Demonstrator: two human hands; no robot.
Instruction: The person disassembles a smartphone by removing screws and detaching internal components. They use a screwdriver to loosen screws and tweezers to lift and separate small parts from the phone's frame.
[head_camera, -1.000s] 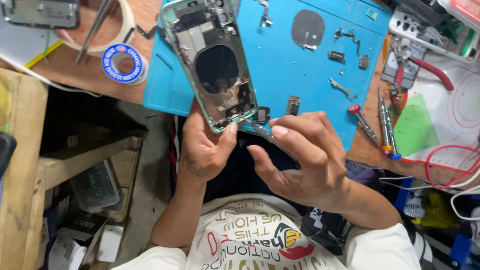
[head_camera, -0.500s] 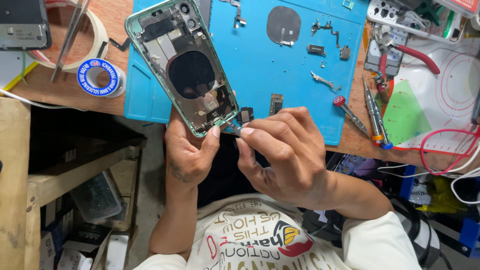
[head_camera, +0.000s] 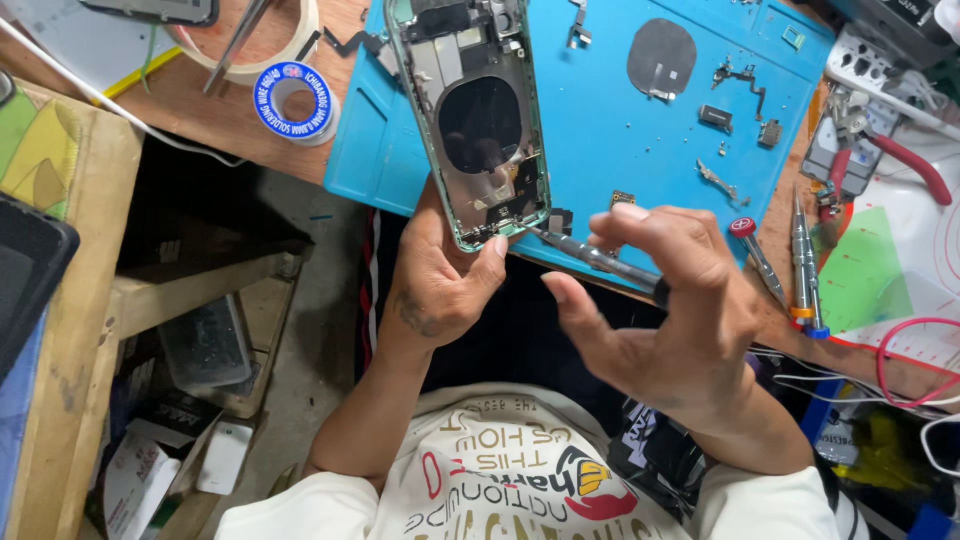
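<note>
Spreading across the wooden counter (head_camera: 215, 105), a blue work mat (head_camera: 600, 110) takes up most of the middle and hangs slightly over the near edge. Lying on the mat, with its lower end projecting past that near edge, is the opened phone housing (head_camera: 480, 120), a green-rimmed shell whose inside faces up, showing a dark round patch and small boards near the bottom. The left hand (head_camera: 440, 285) comes up from below the near edge and braces the housing's lower end, thumb pressed against the rim and the other fingers hidden behind it, so it is closed around the shell. The right hand (head_camera: 665, 320) has its fingers curled tightly around a thin dark screwdriver (head_camera: 595, 258), whose tip meets the housing's bottom corner just beside the left thumb. Judging by how things lie, the teardown looks well along: a flat dark round coil (head_camera: 661, 57) and several small brackets and parts (head_camera: 735, 95) already rest loose on the mat toward the far right, while boards are still seated in the shell's lower part, so work at the bottom end is not finished. Near the counter's left side sits a blue-and-white solder wire spool (head_camera: 295, 100), with a roll of tape (head_camera: 262, 45) behind it. Close to the right edge lie two more slim drivers, one red-capped (head_camera: 755, 252) and one with a blue collar (head_camera: 805, 265), and beyond them red-handled pliers (head_camera: 905, 165).
</note>
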